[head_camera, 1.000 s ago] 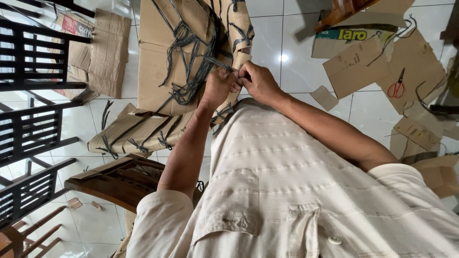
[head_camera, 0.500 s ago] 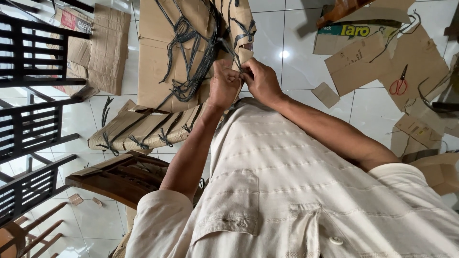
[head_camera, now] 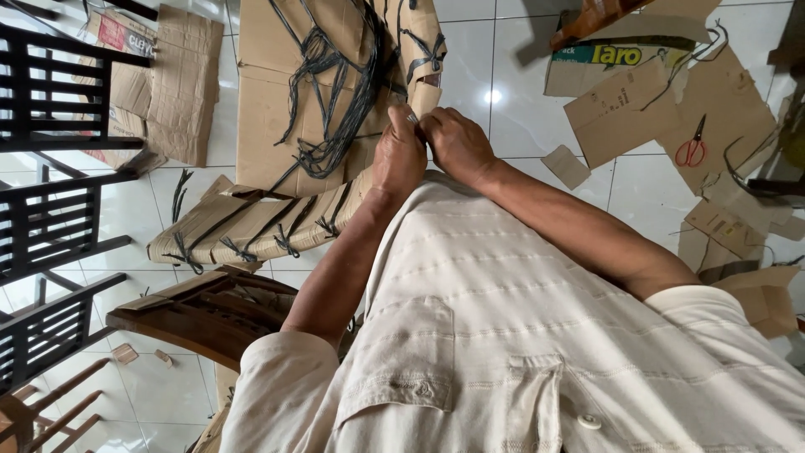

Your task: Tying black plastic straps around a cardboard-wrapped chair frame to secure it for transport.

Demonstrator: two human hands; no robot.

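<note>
Cream short-sleeved ribbed shirt (head_camera: 537,335) with 1 buttoned chest pocket.

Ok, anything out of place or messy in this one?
Yes. Torn cardboard scraps lie scattered over the tiled floor at right, with red scissors left on one. Loose black cord hangs in a tangle over the cardboard-wrapped piece that both hands, left and right, work on.

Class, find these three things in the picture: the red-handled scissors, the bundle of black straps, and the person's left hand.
Red-handled scissors (head_camera: 693,148), head view, on the red handle loops.
Bundle of black straps (head_camera: 331,126), head view, on the thick tangled middle.
Left hand (head_camera: 401,155), head view, on the back of the hand.
</note>
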